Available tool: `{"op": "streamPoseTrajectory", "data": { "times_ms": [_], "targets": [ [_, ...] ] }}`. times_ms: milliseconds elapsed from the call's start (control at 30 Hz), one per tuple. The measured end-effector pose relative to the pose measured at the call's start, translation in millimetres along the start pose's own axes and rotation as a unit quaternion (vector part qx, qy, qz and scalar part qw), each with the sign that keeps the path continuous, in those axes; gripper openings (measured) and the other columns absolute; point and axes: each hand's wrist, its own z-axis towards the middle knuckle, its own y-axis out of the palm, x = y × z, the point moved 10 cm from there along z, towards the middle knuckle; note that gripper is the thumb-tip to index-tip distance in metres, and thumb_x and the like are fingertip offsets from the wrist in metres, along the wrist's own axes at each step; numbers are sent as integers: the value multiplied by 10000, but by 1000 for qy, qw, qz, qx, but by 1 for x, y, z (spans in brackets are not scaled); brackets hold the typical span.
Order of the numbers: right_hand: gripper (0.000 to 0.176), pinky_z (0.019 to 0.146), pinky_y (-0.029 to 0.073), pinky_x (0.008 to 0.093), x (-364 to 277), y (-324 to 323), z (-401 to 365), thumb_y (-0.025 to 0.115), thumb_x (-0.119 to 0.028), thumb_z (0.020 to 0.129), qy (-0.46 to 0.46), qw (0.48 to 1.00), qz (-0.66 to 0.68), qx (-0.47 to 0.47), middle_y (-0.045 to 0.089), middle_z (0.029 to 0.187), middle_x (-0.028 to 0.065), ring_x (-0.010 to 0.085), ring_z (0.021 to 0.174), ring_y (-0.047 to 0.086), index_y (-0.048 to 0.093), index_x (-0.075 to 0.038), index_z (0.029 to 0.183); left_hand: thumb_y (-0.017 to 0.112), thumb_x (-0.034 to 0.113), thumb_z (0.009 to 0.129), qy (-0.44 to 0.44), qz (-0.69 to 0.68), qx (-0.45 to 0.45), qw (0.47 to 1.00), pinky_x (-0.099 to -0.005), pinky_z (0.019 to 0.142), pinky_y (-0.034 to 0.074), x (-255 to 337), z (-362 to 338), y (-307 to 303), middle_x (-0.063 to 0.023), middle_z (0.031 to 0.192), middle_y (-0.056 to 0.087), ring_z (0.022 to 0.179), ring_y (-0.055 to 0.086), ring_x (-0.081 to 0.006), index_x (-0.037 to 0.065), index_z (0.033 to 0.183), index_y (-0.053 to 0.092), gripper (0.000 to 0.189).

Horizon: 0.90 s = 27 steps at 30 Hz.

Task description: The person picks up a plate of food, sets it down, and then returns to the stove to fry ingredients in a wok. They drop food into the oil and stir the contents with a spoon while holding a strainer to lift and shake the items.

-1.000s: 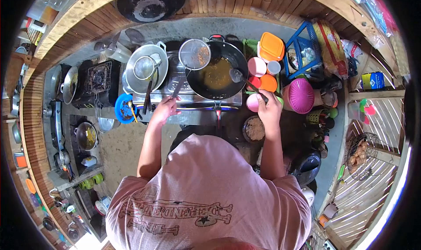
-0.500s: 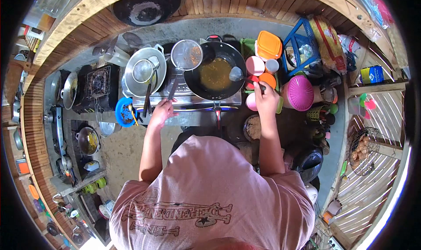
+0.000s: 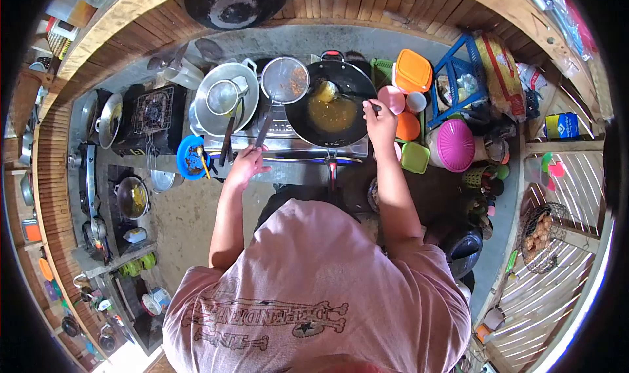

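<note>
Where the right hand (image 3: 382,124) is: at the right edge of the wok (image 3: 299,113), fingers curled snug around the dark handle of a ladle (image 3: 326,92).
Ladle head: rounded, down inside the wok, holding some yellowish liquid (image 3: 333,119).
Wok: big, round, smooth black metal, sitting on the shiny steel stove (image 3: 275,129), with a shallow murky pool of that same liquid in the bottom.
Left hand (image 3: 246,167): holding the long handle of the big strainer (image 3: 278,75) near its end, a couple of fingers sticking out kinda loose.
Mesh: fine, round-rimmed, overlapping the wok's left edge from this angle, crumbly orange-brown bits (image 3: 299,81) in it.
Silver pan (image 3: 202,119): dull, round metal, left of that, smaller strainer (image 3: 223,96) inside.
Blue bowl (image 3: 183,164): looks plastic, dark crumbly stuff in it.
Lids: squarish orange lid (image 3: 413,70), round ribbed pink lid (image 3: 455,145), both off to the right.
</note>
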Motion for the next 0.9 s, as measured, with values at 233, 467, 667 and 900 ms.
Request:
{"op": "streamPoseTrajectory", "data": {
  "times_ms": [233,467,667,900],
  "targets": [
    [260,555,507,219,-1,25,-35,690,-202,944,122,976,159,-80,709,861,72,94,683,654,672,11,1092,470,184,1011,8,-1,3,1000,-396,731,570,3,0,-4,55,608,360,520,375,-60,44,1124,575,209],
    [224,549,499,227,2,-11,-52,706,-190,935,140,973,178,-49,711,810,61,86,654,649,687,3,1048,481,194,1014,3,-5,18,1000,-396,715,570,2,4,-6,44,611,375,525,383,-73,39,1126,575,213],
    [220,637,531,326,-47,-76,-34,722,-182,899,-1,1000,-20,-17,702,732,142,197,671,693,693,30,949,485,189,1009,1,9,6,1000,-397,716,568,0,8,-5,45,612,373,530,387,-73,49,1110,585,199],
    [235,656,541,379,-59,-82,-18,707,-207,895,-49,986,-154,-39,707,762,170,287,701,706,695,25,935,468,212,1020,-4,24,-3,1000,-383,743,557,-5,11,-4,56,628,362,550,385,-72,63,1125,586,217]
  ]
}}
